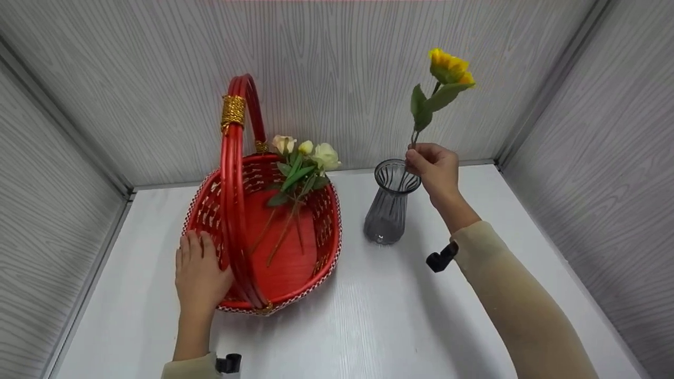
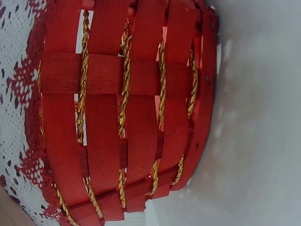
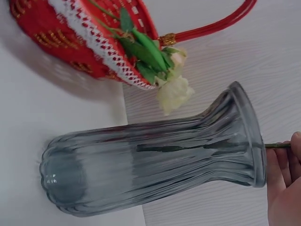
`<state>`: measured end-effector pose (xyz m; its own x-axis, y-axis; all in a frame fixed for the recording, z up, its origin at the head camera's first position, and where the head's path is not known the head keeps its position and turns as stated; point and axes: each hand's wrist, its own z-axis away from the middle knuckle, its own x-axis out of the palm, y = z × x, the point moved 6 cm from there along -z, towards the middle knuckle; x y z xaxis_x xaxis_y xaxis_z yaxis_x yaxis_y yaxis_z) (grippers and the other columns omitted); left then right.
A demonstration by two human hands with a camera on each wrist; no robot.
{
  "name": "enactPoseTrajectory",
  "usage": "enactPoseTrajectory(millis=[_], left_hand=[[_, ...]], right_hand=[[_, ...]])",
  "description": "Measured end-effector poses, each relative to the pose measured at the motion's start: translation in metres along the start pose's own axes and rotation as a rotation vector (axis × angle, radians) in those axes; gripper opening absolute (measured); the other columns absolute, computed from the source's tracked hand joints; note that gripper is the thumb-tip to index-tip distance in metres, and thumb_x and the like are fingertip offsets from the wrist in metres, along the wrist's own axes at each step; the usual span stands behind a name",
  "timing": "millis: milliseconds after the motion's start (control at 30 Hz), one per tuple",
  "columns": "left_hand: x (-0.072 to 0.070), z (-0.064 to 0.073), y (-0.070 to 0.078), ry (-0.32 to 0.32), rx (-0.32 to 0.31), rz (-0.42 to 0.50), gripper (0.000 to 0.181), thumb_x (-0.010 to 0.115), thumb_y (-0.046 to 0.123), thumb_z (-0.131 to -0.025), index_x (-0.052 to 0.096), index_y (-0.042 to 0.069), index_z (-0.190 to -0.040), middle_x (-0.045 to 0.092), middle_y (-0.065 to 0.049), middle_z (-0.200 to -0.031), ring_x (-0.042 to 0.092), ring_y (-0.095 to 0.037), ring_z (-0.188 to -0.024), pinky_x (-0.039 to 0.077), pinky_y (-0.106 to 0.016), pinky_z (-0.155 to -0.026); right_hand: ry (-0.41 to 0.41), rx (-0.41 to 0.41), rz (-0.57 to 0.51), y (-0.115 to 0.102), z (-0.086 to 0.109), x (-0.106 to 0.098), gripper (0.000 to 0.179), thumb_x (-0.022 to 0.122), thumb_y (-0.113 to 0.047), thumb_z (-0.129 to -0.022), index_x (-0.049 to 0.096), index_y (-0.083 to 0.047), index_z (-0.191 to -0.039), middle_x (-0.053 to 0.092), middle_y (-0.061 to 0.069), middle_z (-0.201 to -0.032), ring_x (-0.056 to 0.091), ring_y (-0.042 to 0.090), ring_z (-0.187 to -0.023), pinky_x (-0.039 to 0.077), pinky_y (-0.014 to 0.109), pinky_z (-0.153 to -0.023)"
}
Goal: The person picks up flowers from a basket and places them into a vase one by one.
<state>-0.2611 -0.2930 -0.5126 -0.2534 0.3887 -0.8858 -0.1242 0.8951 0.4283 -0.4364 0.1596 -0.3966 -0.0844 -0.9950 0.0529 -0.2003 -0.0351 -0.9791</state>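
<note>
Between thumb and fingers, my right hand [image 1: 436, 169] pinches the stem of a yellow artificial flower [image 1: 451, 67] with green leaves. The lower stem [image 3: 188, 147] reaches down inside a grey ribbed glass vase [image 1: 387, 210], its end above the vase's bottom. In the right wrist view the fingers are right at the vase rim [image 3: 251, 136]. My left hand [image 1: 202, 273] rests on the near left rim of a red woven basket [image 1: 331, 252], fingers over the edge. Pale roses [image 1: 325, 156] with green leaves lean inside the basket, their blooms over its far right rim.
The basket's tall red handle [image 1: 234, 179], bound with gold cord, arches over it to the left of the roses. Grey wood-grain panels [image 1: 337, 79] enclose the white table [image 1: 347, 326] at the back and both sides. The vase stands right of the basket.
</note>
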Motion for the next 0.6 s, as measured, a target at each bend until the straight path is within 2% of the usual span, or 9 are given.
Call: enactPoseTrajectory(millis=[133,367,600], left_hand=[[0.000,0.000,0.000,-0.009,-0.011,0.000,0.085,0.063,0.027,-0.088,0.022,-0.010,-0.153,0.012,-0.034,-0.160,0.002,-0.049,-0.150,0.003,-0.061,-0.122],[0.002,0.001,0.000,-0.021,-0.020,0.006,0.086,0.064,0.029,-0.089,0.021,-0.010,-0.153,0.010,-0.034,-0.161,0.000,-0.048,-0.151,0.001,-0.060,-0.122],[0.000,-0.001,-0.001,-0.011,-0.024,-0.007,0.090,0.069,0.027,-0.085,0.022,-0.008,-0.154,0.011,-0.033,-0.161,0.002,-0.048,-0.151,0.004,-0.061,-0.122]], right_hand=[[-0.027,-0.049,0.165,0.001,0.000,0.004,0.019,0.072,-0.011,-0.091,0.072,0.002,-0.105,0.069,0.009,-0.091,0.070,0.020,-0.082,0.060,0.024,-0.075],[-0.102,-0.086,0.440,-0.004,0.001,0.012,0.020,0.069,-0.012,-0.093,0.074,0.000,-0.108,0.073,0.013,-0.095,0.071,0.014,-0.080,0.059,0.021,-0.072],[-0.129,-0.186,0.708,-0.011,-0.001,0.022,0.019,0.070,-0.014,-0.091,0.074,-0.002,-0.105,0.077,0.011,-0.092,0.073,0.016,-0.077,0.057,0.023,-0.064]])
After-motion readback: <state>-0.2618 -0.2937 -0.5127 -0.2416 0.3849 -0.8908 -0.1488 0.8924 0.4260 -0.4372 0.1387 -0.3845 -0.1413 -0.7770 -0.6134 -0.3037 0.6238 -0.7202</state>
